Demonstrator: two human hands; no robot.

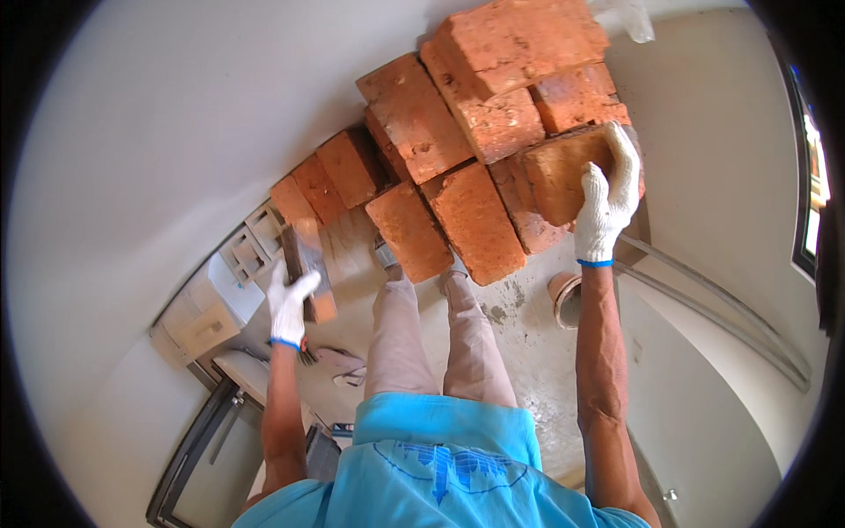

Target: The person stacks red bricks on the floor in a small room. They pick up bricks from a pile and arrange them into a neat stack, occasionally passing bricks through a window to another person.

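My right hand, in a white knit glove with a blue cuff, grips the right end of an orange-red brick at the near right of the brick stack. Its thumb lies on the near face, and its fingers reach over the end. Lower on the left, my left hand, gloved the same way, holds another brick upright, with the thumb across it. Motion blurs that brick and the hand. Several loose-laid bricks stand in front of me, some turned at angles, above my feet.
Smaller bricks and pale hollow blocks line the left wall, beside a white box. A round pot stands on the floor right of my legs. Grey pipes run along the right wall. Sandals lie at left.
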